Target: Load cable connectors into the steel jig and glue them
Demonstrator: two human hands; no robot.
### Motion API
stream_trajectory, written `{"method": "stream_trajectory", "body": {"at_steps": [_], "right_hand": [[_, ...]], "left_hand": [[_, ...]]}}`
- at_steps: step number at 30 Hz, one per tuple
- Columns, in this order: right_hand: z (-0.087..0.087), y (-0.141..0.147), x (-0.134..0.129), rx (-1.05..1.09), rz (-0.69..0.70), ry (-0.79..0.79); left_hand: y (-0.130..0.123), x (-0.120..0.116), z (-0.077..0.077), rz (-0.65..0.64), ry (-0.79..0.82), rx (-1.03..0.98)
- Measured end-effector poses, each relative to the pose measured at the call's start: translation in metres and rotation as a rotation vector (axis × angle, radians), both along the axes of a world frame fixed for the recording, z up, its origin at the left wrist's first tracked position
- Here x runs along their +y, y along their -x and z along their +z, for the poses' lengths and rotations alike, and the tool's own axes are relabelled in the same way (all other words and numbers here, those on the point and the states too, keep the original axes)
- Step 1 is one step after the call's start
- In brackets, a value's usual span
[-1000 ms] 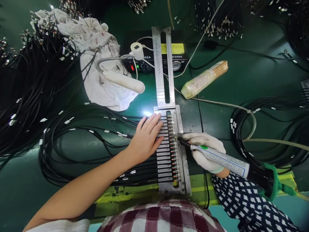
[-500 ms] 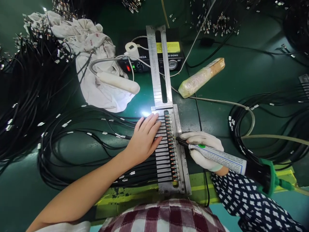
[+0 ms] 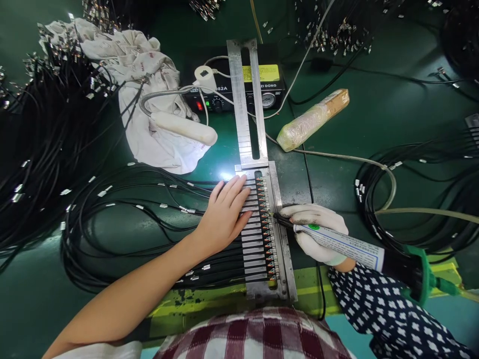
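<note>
My left hand (image 3: 223, 214), bare, lies flat with fingers stretched over the upper part of a metal fixture (image 3: 255, 288). Black cables (image 3: 220, 271) run in from the left and sit side by side in its slots. Their stripped ends and small metal connectors (image 3: 268, 234) form a column along the right side. My right hand (image 3: 318, 232), in a white glove, is wrapped round a glue dispensing syringe (image 3: 340, 243) with a printed label and a green cap. Its black tip points left at the connectors near the middle of the column; whether it touches them I cannot tell.
Behind the fixture, its raised slotted metal frame (image 3: 239, 114) leans before a black dispenser controller (image 3: 220, 102). A white lamp (image 3: 185, 127) shines over a white cloth (image 3: 149, 144). A wrapped block (image 3: 313, 119) lies right. Cable bundles (image 3: 48, 134) crowd the left; a cable coil (image 3: 368, 199) sits right.
Almost nothing differs: the whole view has shifted very slightly. Both hands and the syringe keep their places at the fixture.
</note>
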State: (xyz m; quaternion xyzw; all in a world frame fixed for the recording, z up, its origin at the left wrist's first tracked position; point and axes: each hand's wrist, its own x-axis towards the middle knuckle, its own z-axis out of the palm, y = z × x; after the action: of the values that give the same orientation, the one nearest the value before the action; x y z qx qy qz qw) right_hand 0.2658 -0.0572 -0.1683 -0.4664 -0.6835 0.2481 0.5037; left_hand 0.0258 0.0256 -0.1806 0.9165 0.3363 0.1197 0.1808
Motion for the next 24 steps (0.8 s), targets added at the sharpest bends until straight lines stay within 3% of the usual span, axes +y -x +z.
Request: {"method": "stream_trajectory", "body": {"at_steps": [24], "right_hand": [[0.0034, 0.0006, 0.0001, 0.007, -0.014, -0.008]], "left_hand": [[-0.0004, 0.0002, 0.0003, -0.009, -0.030, 0.007]]}}
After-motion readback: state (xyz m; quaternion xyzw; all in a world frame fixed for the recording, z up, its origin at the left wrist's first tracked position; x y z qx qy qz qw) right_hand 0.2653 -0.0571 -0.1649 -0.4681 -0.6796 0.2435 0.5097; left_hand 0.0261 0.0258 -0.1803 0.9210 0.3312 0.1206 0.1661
